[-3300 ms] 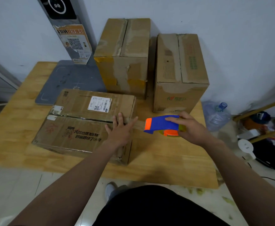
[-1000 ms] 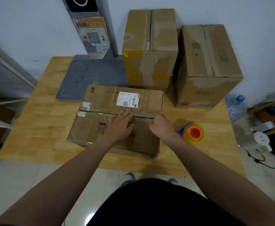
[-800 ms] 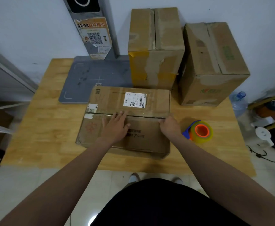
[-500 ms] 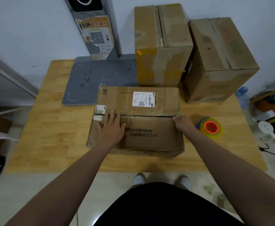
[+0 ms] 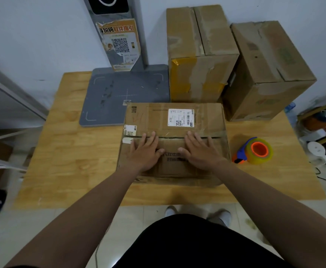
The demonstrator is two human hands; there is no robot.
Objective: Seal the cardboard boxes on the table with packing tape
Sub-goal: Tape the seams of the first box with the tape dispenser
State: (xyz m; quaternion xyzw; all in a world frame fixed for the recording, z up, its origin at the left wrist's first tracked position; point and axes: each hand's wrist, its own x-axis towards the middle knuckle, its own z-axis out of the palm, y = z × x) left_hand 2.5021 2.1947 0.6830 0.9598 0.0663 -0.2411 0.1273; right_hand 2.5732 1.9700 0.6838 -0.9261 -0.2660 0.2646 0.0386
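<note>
A flat cardboard box (image 5: 204, 117) with a white shipping label lies at the middle of the wooden table (image 5: 71, 161). My left hand (image 5: 145, 151) and my right hand (image 5: 199, 151) press flat on its near flap, fingers straight, fingertips at the centre seam. The tape dispenser (image 5: 253, 150), blue and orange with a yellowish roll, lies on the table just right of the box, untouched. Two taller cardboard boxes stand behind: one (image 5: 200, 53) with yellow tape patches, another (image 5: 268, 70) tilted at the right.
A grey scale platform (image 5: 123, 95) with an upright post and QR poster sits at the back left, touching the flat box's far corner. A water bottle, cables and clutter lie on the floor right of the table. A metal rack stands at the left.
The dispenser was set down right of the box. My right hand slid from the box's right edge to its middle, and my left hand moved right along the seam; both now lie side by side.
</note>
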